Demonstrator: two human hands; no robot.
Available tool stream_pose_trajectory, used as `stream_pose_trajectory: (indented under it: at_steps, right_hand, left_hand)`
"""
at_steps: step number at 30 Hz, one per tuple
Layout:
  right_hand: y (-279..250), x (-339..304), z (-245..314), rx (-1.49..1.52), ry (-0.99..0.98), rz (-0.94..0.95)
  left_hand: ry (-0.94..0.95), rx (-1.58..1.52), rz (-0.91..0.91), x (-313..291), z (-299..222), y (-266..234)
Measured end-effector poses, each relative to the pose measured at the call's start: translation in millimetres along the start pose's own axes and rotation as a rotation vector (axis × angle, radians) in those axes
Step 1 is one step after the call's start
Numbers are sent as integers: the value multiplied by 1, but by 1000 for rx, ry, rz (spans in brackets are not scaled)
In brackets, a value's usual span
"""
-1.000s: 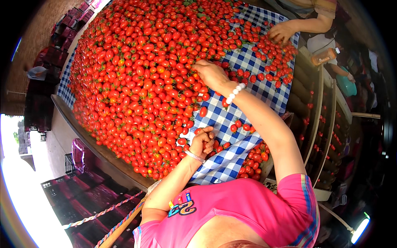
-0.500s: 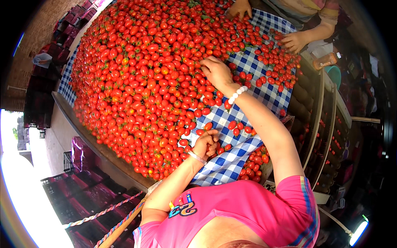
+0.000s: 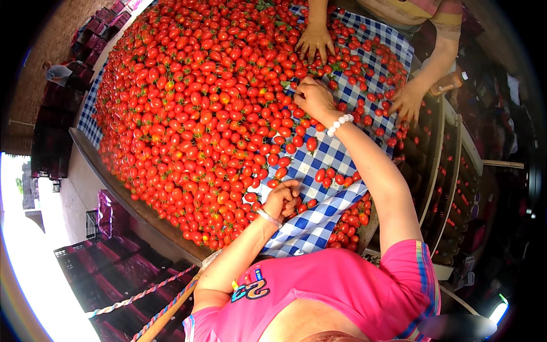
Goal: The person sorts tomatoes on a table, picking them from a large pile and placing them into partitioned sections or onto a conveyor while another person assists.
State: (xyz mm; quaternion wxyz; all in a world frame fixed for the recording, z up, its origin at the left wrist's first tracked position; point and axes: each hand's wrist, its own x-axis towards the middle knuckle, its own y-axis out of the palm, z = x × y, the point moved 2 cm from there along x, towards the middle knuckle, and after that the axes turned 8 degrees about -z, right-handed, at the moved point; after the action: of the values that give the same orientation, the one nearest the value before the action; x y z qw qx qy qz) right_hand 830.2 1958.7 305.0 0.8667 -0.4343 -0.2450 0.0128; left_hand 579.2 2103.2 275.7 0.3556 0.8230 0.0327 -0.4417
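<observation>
A large heap of small red cherry tomatoes (image 3: 188, 119), some with green stems, lies on a blue-and-white checked cloth (image 3: 319, 154). My left hand (image 3: 282, 200) rests at the heap's near right edge, fingers curled in. Whatever is inside it, if anything, is hidden. Farther off, my right hand (image 3: 315, 98) is at the heap's right side, its fingers bent and close together, touching tomatoes. Its fingertips are partly hidden, so I cannot make out what they hold. A white bead bracelet (image 3: 340, 125) circles my right wrist.
Across the cloth, another person's hands (image 3: 315, 43) spread over tomatoes. Right of the cloth are sloping slatted channels (image 3: 433, 188) with scattered tomatoes and an orange bottle (image 3: 448, 84). A raised rim (image 3: 128, 211) bounds the heap at left; dark crates (image 3: 114, 256) stand below.
My right hand has shifted right and slightly nearer the other person. That person's hands have come closer, one onto the heap's edge. My left hand stays nearly in place.
</observation>
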Motion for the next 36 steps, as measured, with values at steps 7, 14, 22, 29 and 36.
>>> stream_pose_trajectory:
  at_steps: [7,14,22,29,36]
  right_hand:
    - [-20,-28,4,166,-99,220]
    - [-53,-50,-21,-223,-103,404]
    - [-131,-79,-109,-498,191,315]
    - [-79,-22,-132,-119,51,1]
    - [-37,14,-112,-304,-19,71]
  left_hand:
    - [14,-28,59,-2,-2,12]
    - [10,-26,55,0,-3,-2]
    - [-15,-20,39,-1,-3,2]
    - [-55,-21,-17,3,-1,-2]
    - [-49,6,12,3,0,-7]
